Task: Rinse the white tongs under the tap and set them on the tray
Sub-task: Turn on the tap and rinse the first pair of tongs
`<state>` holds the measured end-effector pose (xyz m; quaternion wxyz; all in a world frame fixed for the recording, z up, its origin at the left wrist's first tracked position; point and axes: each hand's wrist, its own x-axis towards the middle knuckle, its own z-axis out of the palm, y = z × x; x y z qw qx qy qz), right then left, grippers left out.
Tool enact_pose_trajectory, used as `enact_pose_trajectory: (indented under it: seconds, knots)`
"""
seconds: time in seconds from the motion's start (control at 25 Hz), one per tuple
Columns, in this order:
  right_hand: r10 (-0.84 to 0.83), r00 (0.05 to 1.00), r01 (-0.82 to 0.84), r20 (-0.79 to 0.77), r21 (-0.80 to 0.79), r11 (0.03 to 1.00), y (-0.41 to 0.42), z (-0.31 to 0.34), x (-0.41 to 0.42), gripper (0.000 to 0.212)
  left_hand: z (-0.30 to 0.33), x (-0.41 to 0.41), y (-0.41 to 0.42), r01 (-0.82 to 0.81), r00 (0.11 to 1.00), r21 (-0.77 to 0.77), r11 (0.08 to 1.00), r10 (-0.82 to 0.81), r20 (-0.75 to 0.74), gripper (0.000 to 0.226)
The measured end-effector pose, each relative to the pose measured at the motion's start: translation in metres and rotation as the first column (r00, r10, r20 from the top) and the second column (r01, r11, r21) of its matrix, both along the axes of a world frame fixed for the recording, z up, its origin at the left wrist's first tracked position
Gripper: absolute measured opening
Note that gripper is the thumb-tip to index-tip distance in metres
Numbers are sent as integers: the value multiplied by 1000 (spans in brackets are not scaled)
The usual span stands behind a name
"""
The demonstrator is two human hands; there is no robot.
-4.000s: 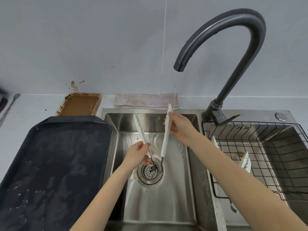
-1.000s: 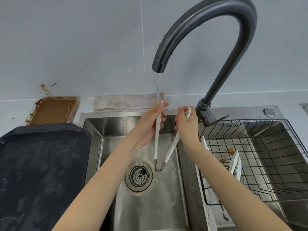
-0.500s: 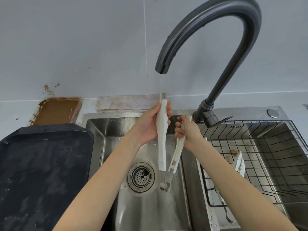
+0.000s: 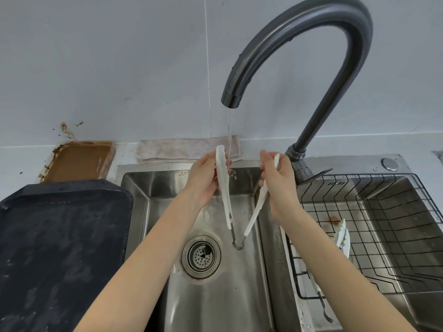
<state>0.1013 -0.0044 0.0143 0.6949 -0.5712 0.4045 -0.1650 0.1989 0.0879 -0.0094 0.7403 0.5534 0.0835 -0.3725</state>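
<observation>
I hold the white tongs (image 4: 225,197) over the steel sink (image 4: 215,295), hinge end down and the two arms spread into a V. My left hand (image 4: 206,180) grips the left arm near its tip. My right hand (image 4: 278,185) grips the right arm. A thin stream of water runs from the dark curved tap (image 4: 311,56) and lands on my left fingers beside the left arm's tip. The dark tray (image 4: 60,248) lies wet on the counter to the left of the sink.
The drain strainer (image 4: 201,256) sits below the tongs. A black wire rack (image 4: 383,236) fills the right basin and holds another pair of white tongs (image 4: 341,238). A brown dirty tray (image 4: 76,161) and a folded cloth (image 4: 187,149) lie against the back wall.
The tongs' arms have spread from nearly side by side into a wide V. My left hand has turned its arm edge-on under the stream; my right hand moved right.
</observation>
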Motion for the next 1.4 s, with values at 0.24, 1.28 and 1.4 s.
enact_pose_trajectory:
  seconds: [0.24, 1.28, 1.4]
  knots:
    - [207, 973, -214, 102, 66, 975, -4, 31, -8, 30, -1, -8, -4, -36, 998, -66, 997, 32, -61, 26]
    - [385, 909, -402, -157, -570, 717, 25, -2, 48, 37, -13, -9, 43, -98, 888, 378, 920, -91, 451, 13]
    - [361, 915, -391, -177, -604, 694, 23, -4, 51, 39, -10, -12, 45, -52, 902, 310, 949, -88, 423, 22]
